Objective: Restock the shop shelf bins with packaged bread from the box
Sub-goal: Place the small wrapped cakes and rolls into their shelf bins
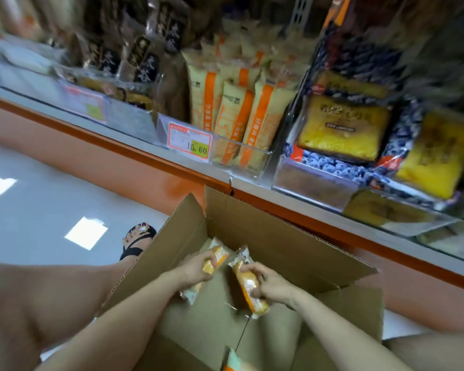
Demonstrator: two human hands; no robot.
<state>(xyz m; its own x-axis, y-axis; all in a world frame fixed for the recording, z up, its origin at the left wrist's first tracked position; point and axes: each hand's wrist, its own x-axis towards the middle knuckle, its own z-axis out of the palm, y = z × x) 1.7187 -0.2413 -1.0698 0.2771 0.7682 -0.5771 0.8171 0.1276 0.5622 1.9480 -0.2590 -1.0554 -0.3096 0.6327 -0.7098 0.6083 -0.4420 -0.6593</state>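
2 at once, I judge, to halve the trips: my left hand (198,266) has its fingers curled round 1 bread pack (220,254) and my right hand (269,284) grips a second pack (248,286), both over the open box (279,245), below the clear bin (255,156) of matching orange-striped packs (232,119).

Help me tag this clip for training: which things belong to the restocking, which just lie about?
Job: box, bread pack in left hand, second pack in right hand, clear bin of orange-striped packs.
Lying about: price tag, blueberry packs, dark packets.
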